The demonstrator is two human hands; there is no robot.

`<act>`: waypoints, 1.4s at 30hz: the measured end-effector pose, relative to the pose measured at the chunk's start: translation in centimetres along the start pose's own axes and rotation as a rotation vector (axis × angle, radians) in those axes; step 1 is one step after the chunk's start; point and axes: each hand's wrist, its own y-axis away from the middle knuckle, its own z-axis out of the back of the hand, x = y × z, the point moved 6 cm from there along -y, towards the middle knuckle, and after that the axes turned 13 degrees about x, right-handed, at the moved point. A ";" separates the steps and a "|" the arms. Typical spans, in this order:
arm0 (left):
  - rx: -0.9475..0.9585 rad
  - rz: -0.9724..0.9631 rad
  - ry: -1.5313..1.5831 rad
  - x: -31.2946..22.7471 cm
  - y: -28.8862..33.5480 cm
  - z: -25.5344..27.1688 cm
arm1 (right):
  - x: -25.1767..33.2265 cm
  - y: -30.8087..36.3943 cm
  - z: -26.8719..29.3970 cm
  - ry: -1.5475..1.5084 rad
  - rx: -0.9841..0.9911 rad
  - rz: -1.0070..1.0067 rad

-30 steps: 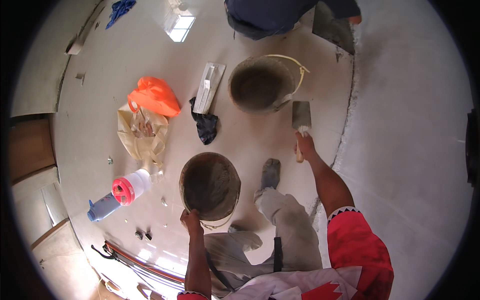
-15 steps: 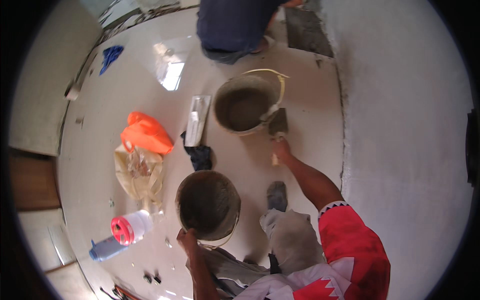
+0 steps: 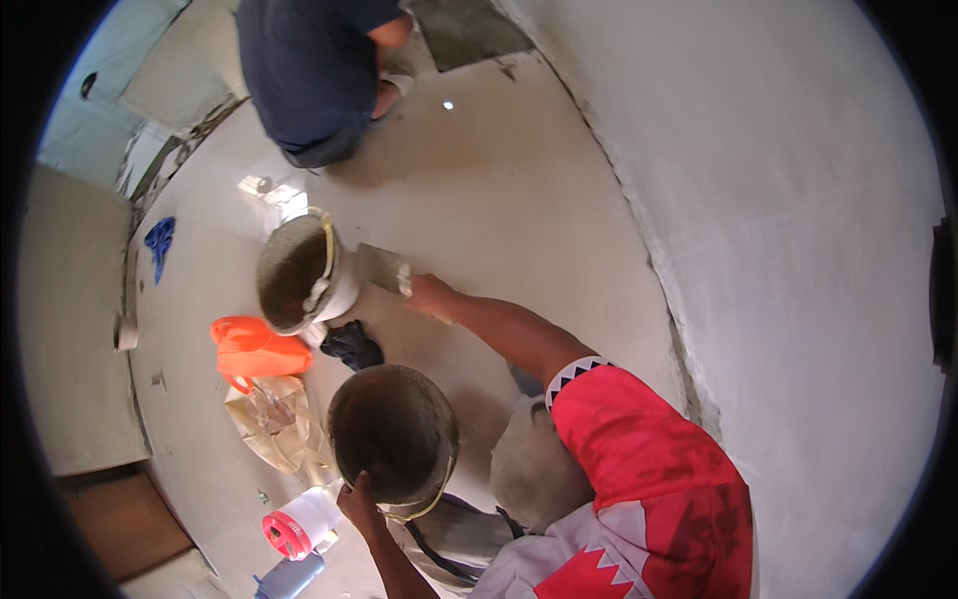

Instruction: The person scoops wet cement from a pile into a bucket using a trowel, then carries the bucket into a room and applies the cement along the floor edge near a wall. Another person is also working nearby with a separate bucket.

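On the pale floor (image 3: 499,220) at far left lies a blue cloth (image 3: 160,245), then an orange bag (image 3: 257,349) above a cream bag (image 3: 274,424). Just right of the orange bag stands the far bucket (image 3: 344,292), with a crouching co-worker (image 3: 309,75) well beyond it. Nearer the person, the left hand (image 3: 361,504) pinches the rim of the near bucket (image 3: 429,409), which tilts; how much mix it holds is hard to tell. Further right is the trowel (image 3: 381,268), its blade close beside the far bucket, contact unclear; the right hand (image 3: 431,297) has its grip wrapped round the handle. At far right rises the wall (image 3: 788,299). The step in hand seems to be handling mortar between the buckets. A next move would call for a steady left grip on the rim and a trowel blade clear of the far bucket's side.
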 end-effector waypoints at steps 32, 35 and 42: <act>0.080 -0.172 -0.183 -2.8 -2.3 -3.1 | -22.1 43.8 -4.3 -0.157 -0.823 -0.501; 0.082 -0.159 -0.178 -3.2 -2.7 -4.3 | -24.5 42.1 -1.9 -0.136 -0.930 -0.539; 0.187 -0.190 -0.272 -5.3 -3.9 -7.4 | -28.9 39.4 3.6 -0.119 -1.045 -0.737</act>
